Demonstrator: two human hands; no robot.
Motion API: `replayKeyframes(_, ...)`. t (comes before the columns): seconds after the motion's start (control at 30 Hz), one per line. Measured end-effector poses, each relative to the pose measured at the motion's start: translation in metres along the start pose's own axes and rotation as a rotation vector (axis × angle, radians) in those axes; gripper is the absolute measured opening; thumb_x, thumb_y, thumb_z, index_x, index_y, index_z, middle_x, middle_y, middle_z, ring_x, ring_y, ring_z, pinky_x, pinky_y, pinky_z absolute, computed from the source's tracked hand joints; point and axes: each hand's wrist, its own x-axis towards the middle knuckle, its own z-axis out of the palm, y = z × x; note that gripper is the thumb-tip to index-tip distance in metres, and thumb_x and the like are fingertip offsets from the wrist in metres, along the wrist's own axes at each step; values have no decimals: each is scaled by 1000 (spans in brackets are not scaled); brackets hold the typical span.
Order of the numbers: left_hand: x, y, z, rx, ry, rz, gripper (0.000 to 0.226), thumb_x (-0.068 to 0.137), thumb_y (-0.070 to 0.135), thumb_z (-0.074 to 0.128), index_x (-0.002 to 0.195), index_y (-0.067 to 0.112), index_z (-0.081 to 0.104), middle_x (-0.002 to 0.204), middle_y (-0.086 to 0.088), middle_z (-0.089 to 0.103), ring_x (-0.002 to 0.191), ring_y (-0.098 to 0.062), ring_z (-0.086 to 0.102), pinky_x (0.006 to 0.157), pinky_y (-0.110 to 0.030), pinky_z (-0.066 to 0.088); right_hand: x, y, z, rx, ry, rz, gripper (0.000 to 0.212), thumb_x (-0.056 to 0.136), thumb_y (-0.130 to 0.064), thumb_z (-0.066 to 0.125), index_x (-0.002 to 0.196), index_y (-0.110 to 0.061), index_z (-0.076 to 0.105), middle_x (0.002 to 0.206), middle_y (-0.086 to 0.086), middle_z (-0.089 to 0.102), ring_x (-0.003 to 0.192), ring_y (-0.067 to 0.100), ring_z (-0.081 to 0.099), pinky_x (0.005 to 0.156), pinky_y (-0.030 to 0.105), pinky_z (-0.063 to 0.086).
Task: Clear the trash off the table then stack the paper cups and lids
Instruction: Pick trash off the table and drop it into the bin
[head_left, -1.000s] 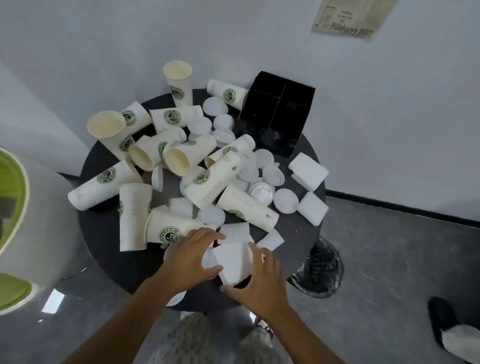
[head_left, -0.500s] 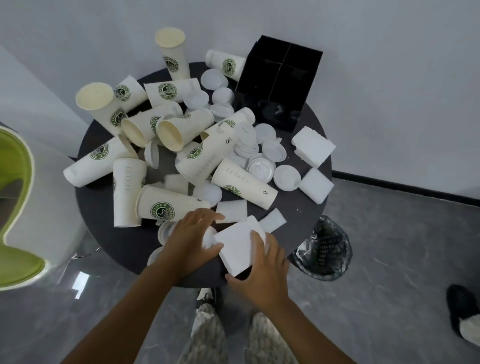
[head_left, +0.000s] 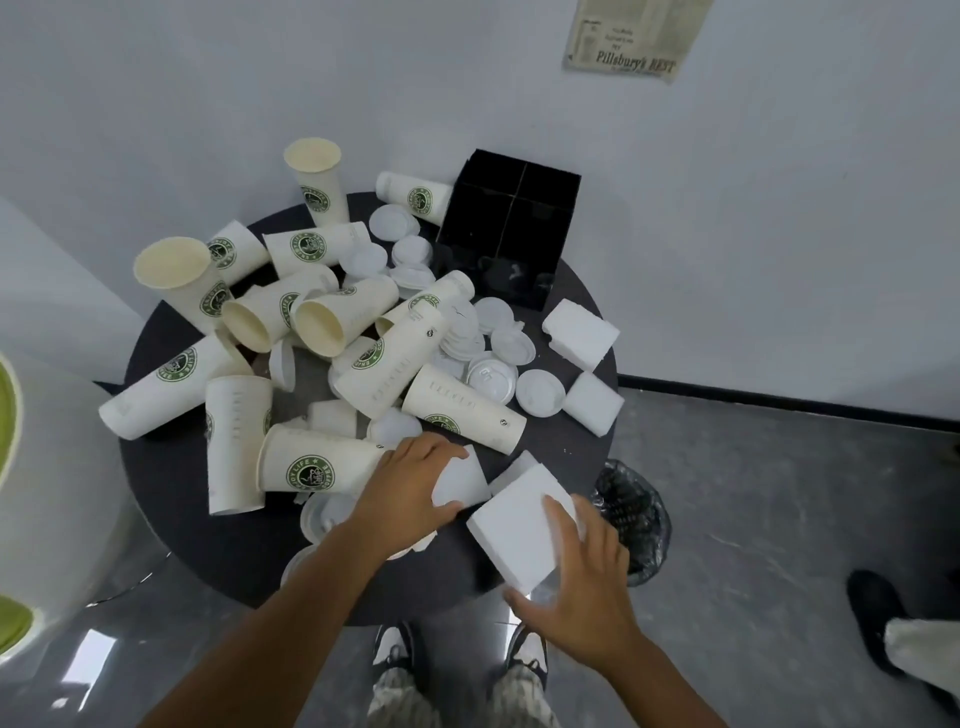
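Observation:
A round dark table (head_left: 218, 530) carries several cream paper cups with green logos, most lying on their sides (head_left: 306, 467), and several white lids (head_left: 540, 392). White foam chunks lie among them. My right hand (head_left: 587, 587) grips a large white foam block (head_left: 519, 530) at the table's near right edge, thumb under it and fingers on top. My left hand (head_left: 405, 493) holds a smaller white foam piece (head_left: 462, 480) just left of that block. Two more foam blocks (head_left: 579, 332) sit at the table's right side.
A black four-compartment organiser (head_left: 511, 228) stands at the back of the table. A bin lined with a black bag (head_left: 636, 519) sits on the floor just right of the table. A white and green chair (head_left: 47, 499) is at left. A person's shoe (head_left: 878, 613) shows at right.
My right hand has carried the large foam block rightward, past the table's edge toward the bin. My left hand has closed on the smaller foam piece.

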Motion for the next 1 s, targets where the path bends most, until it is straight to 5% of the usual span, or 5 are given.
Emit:
replayKeyframes(0.27,26,-13,48,162,-90,6,71,65,36,89,130,22,65,136,-10,57,122,-35,58,105,-47,44,8,24,14,-13,122,-56,108,68,-76,68,155,-25,31,160,8,23,141,35,32,109,56,35)
replayKeyframes(0.5,33,-11,47,131,-63,-25,64,71,38,84,130,26,63,133,-4,57,120,-31,56,101,-43,41,24,36,16,-13,114,-88,110,67,-77,68,157,-27,30,161,8,23,141,33,31,109,51,32)
replayKeyframes(0.77,25,19,3,-97,15,14,64,76,49,83,132,29,61,139,7,56,128,-19,53,112,-42,41,15,52,-25,82,110,-1,110,70,-90,56,157,-44,6,164,2,13,148,28,19,119,52,22)
replayKeyframes(1.0,48,73,1,-236,-28,98,68,69,67,70,129,36,60,137,17,55,125,-10,52,110,-33,42,-13,89,-56,154,189,155,101,73,-81,55,156,-34,21,161,0,16,145,25,20,118,50,27)
